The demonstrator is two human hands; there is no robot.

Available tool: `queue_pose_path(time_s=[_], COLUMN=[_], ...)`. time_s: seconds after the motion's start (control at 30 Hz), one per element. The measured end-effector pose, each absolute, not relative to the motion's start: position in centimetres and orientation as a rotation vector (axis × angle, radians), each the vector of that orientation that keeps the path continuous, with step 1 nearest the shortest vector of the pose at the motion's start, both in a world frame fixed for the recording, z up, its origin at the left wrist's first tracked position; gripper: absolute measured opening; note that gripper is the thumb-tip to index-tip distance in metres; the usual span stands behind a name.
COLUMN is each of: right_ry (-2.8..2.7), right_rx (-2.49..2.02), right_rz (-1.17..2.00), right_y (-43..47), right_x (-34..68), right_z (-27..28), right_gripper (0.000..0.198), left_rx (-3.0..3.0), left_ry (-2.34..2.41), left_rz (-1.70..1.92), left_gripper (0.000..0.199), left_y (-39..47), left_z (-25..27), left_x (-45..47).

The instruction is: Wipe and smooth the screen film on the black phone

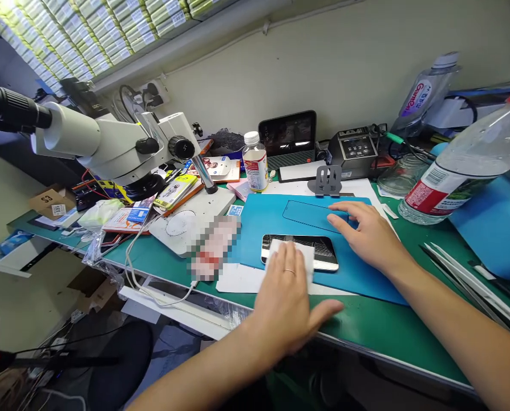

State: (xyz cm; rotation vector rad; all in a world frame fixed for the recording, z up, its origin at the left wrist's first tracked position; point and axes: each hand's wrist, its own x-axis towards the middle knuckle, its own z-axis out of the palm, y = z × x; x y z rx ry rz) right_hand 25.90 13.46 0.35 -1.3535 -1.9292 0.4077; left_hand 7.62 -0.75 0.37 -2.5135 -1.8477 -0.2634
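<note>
My left hand presses a folded white wipe against the screen of a smartphone. Its fingers lie together over the wipe, and the thumb sticks out to the right. The phone, black glass with a white frame, rests face up on a blue mat. Behind it lies a clear screen protector with a thin black border. My right hand is at the protector's right end, thumb and fingers apart; whether the fingertips touch it I cannot tell.
A microscope stands left on its white base. A small bottle, a dark display and a grey phone stand are behind the mat. On the right are a large water bottle and tweezers.
</note>
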Motion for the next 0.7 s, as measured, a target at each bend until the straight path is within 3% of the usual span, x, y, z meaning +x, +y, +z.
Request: queue_pose_path(time_s=[0.2,0.47,0.7], right_ry=[-1.927,-1.925,-1.903], right_rx=[-1.332,-1.35,-1.335], right_rz=[0.408,0.435,0.408], right_y=[13.5,13.3,13.2], right_x=[25.8,25.5,25.4], right_z=[0.3,0.2,0.6], right_gripper=[0.036,0.036,0.034], left_rx=[-2.408,-2.521,-2.568], left_ry=[-2.046,-1.912,-1.836], left_rz=[-0.172,-0.153,-0.217], left_gripper=[0.083,0.09,0.094], left_y=[0.3,-3.9,1.2], left_z=[1.1,0.8,1.3], left_x=[3.7,4.7,8.7])
